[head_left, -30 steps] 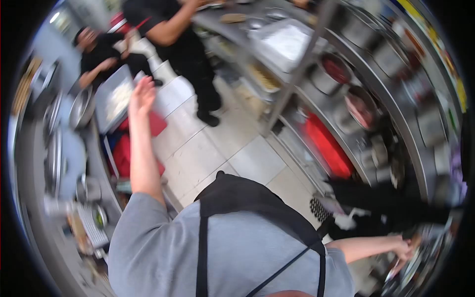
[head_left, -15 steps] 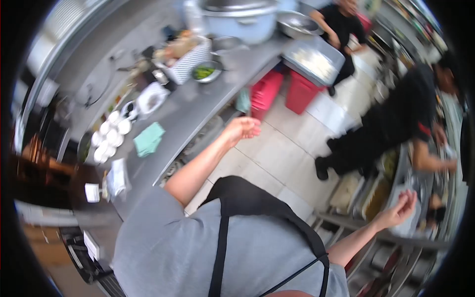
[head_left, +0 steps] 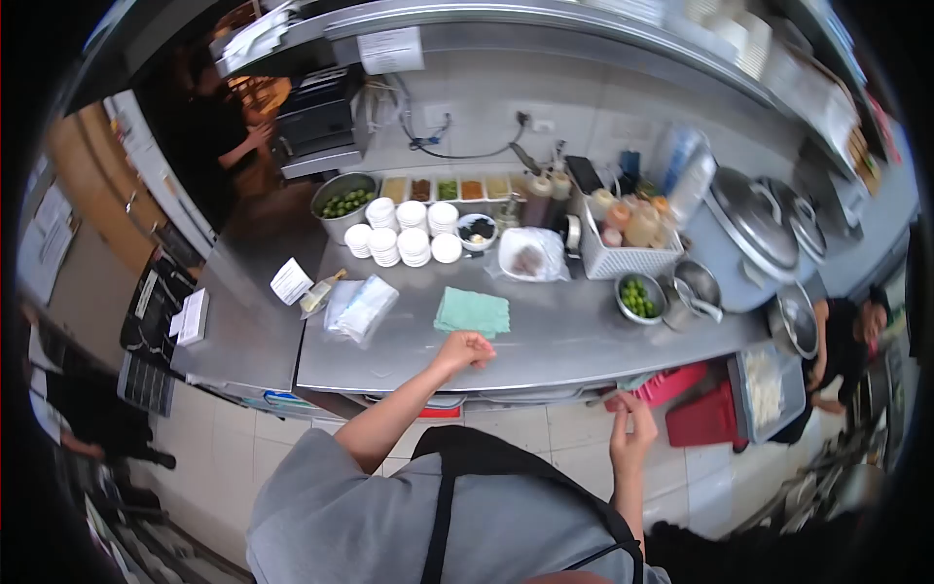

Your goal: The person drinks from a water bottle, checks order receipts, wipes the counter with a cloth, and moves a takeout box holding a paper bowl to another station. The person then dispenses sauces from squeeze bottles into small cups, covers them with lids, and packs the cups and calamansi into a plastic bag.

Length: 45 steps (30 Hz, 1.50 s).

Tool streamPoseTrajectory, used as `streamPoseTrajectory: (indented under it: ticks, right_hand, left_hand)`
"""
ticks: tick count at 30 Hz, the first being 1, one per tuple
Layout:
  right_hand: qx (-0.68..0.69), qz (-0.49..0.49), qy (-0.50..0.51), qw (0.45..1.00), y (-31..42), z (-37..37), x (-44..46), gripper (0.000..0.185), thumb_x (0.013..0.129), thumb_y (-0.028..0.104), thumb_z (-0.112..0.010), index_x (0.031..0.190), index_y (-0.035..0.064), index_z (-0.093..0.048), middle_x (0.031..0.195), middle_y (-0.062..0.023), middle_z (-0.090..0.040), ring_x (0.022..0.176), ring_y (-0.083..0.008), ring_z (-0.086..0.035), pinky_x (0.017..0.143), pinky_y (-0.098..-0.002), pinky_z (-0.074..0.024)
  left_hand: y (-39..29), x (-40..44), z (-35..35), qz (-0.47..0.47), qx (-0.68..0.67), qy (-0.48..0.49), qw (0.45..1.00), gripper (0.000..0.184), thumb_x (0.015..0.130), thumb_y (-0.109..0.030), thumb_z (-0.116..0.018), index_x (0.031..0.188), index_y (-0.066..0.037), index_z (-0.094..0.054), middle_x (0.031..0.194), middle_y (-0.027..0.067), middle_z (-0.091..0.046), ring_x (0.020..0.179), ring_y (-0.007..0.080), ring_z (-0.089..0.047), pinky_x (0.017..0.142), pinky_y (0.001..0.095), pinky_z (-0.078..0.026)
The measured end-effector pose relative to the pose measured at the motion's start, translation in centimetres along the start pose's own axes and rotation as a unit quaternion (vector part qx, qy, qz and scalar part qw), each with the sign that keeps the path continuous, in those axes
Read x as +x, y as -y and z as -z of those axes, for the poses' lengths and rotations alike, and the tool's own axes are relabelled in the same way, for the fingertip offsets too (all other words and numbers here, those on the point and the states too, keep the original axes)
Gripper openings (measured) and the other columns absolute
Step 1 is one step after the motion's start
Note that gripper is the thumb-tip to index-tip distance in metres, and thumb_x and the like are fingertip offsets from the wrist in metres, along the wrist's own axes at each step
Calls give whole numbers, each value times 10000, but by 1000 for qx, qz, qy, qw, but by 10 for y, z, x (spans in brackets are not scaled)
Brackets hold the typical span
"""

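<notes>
My left hand [head_left: 465,352] hangs just over the front part of the steel counter, its fingers loosely curled together with nothing visible in them. A folded green cloth [head_left: 472,311] lies flat on the counter right behind it. Out past the counter's front edge, my right hand [head_left: 632,428] is held up over the floor, fingers bent but apart and nothing seen in them. Left of the cloth are a clear plastic bag [head_left: 362,310] and a brush-like tool [head_left: 323,290]. Stacks of white lidded cups [head_left: 413,245] stand farther back.
Along the steel counter [head_left: 545,355] stand a pot of limes [head_left: 343,206], a bagged bowl [head_left: 528,255], a white basket of bottles [head_left: 630,258] and a bowl of green limes [head_left: 639,297]. A red bin [head_left: 702,420] and a co-worker [head_left: 844,346] are at right; a shelf hangs overhead.
My view and body have turned left to face the counter. The left hand is now by the green cloth; the right hand has swung away from the opposite food station.
</notes>
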State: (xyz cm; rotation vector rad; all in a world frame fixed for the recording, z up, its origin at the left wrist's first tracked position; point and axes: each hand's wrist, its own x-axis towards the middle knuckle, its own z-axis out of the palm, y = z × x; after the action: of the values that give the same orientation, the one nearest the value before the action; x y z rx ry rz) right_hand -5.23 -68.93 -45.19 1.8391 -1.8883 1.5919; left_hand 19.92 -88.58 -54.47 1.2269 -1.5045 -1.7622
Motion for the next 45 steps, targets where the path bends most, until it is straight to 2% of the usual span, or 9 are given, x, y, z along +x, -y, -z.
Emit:
streamPoseTrajectory:
  ticks: [13,18,20,23,28,35,40,43,45]
  right_hand:
    - [168,92,283,940,-66,-155,73,114,739,100,-638,822,22,-632,786,-102,-619,727,-239,-594,663,-321,-460]
    - [147,219,384,885,-59,-247,76,227,778,223,-599,959,89,-624,1033,-52,-594,1016,-240,-510,868,-376,-382]
    - [77,414,417,805,-60,-285,78,363,817,328,-528,1139,160,-547,1268,-59,-452,1202,-263,-364,981,-449,-273]
    - [-40,425,499,754,-58,-326,73,488,833,423,-456,1282,242,-402,1388,-46,-297,1280,-296,-249,1019,-528,-171]
    - [-108,340,412,838,-39,-377,17,526,849,468,-399,1336,304,-288,1415,-60,-230,1293,-325,-197,990,-594,-142]
    - [-58,430,466,771,76,-356,-76,526,848,463,-405,1331,287,-295,1404,-52,-253,1298,-312,-194,1005,-570,-149]
    - [-15,402,487,775,56,-345,-63,522,842,448,-430,1322,281,-313,1401,-37,-263,1293,-294,-216,1018,-536,-164]
    - [-137,302,454,827,11,-317,-36,500,843,442,-434,1307,275,-351,1388,-50,-291,1288,-299,-232,1017,-537,-172]
    - [-196,229,432,850,-37,-291,-24,510,841,450,-429,1312,272,-347,1395,-49,-279,1295,-304,-214,1017,-543,-163]
  left_hand:
    - [34,-87,14,2,-174,-204,963,116,774,-50,-619,865,21,-603,769,77,-617,661,136,-596,615,237,-486]
    - [26,-140,19,-22,-167,-298,940,105,770,-42,-614,853,22,-615,743,82,-619,655,136,-595,605,225,-482]
    - [26,-159,28,-10,-159,-320,934,95,779,-44,-605,853,12,-623,746,84,-627,689,138,-601,618,232,-484]
    - [36,-185,46,-48,-170,-365,914,116,805,-46,-568,886,24,-612,784,91,-629,687,146,-608,631,242,-481]
    - [50,-232,89,-33,-165,-410,896,136,827,-78,-550,927,-4,-607,818,87,-636,711,145,-604,624,240,-482]
    - [27,-228,135,-24,-144,-335,931,186,833,-123,-562,949,13,-614,814,85,-639,708,127,-595,667,239,-472]
    - [-25,-222,154,-44,-41,-121,991,144,798,-118,-616,868,6,-639,779,59,-634,698,105,-577,656,228,-454]
    - [-53,-232,175,-76,48,27,996,177,722,-106,-691,864,-7,-648,817,80,-638,751,153,-585,682,274,-459]
    - [-73,-241,178,-344,61,225,910,255,680,-132,-726,888,-6,-653,916,136,-626,836,242,-583,736,339,-459]
